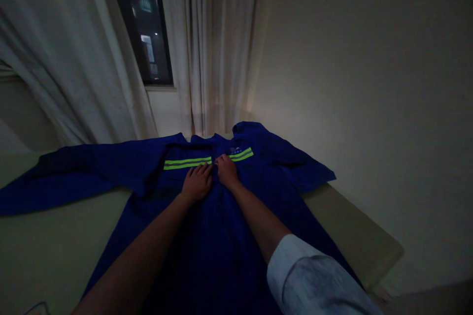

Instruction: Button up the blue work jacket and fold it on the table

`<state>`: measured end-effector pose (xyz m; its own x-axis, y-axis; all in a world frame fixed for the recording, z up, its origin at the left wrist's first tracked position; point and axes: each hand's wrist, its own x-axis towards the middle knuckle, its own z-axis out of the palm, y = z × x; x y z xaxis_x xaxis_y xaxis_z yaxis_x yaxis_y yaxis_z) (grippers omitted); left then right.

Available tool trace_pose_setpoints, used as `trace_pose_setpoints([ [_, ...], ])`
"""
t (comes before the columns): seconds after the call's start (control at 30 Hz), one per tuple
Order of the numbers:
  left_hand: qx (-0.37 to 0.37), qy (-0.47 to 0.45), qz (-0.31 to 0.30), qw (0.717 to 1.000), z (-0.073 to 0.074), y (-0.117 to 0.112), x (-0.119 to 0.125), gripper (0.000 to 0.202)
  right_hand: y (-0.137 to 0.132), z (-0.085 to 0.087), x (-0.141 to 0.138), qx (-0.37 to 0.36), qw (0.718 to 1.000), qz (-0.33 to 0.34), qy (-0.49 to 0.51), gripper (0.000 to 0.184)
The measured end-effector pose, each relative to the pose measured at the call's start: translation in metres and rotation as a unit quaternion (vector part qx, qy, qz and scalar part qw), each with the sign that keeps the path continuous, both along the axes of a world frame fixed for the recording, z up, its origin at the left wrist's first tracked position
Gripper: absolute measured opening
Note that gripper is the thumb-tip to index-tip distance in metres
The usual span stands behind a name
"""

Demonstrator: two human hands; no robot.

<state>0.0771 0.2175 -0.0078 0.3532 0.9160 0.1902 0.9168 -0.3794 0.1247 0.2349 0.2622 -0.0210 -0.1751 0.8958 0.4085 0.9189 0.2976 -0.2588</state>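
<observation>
A dark blue work jacket (207, 236) with lime-and-grey reflective stripes lies spread front up, its collar at the far side. Its lower end runs out of view, so its full length cannot be seen. My left hand (198, 180) rests on the chest just below the left stripe, fingers spread over the cloth beside the front opening. My right hand (226, 171) is closed in a pinch at the front opening, between the two stripes. The small part between its fingertips is too dark to make out. A small pale logo (235, 150) shows above the right stripe.
The jacket lies on a pale greenish flat surface (354, 229), whose right corner stands near a plain wall (362, 83). Beyond the far edge hang light curtains (214, 44) beside a dark window (148, 34). A thin cord (39, 304) curves at bottom left. The light is dim.
</observation>
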Motion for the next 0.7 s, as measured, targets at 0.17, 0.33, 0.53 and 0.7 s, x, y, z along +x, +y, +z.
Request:
trace_pose_setpoints([
  [0.17,-0.024,-0.005,0.002,1.000,-0.014,0.005,-0.003,0.059,0.001,0.000,0.000,-0.009,1.000,0.004,-0.010,0.019],
  [0.33,-0.036,-0.007,0.005,0.999,-0.010,0.004,-0.004,0.060,-0.004,0.009,-0.001,-0.029,0.999,0.004,-0.037,0.020],
  [0.53,-0.046,-0.007,0.009,0.999,-0.009,0.004,-0.004,0.061,-0.043,0.030,0.014,-0.026,0.986,0.085,-0.144,0.016],
  [0.7,-0.056,-0.010,0.010,0.998,-0.009,0.005,-0.003,0.065,-0.127,0.046,0.045,-0.032,0.970,0.164,-0.174,0.008],
])
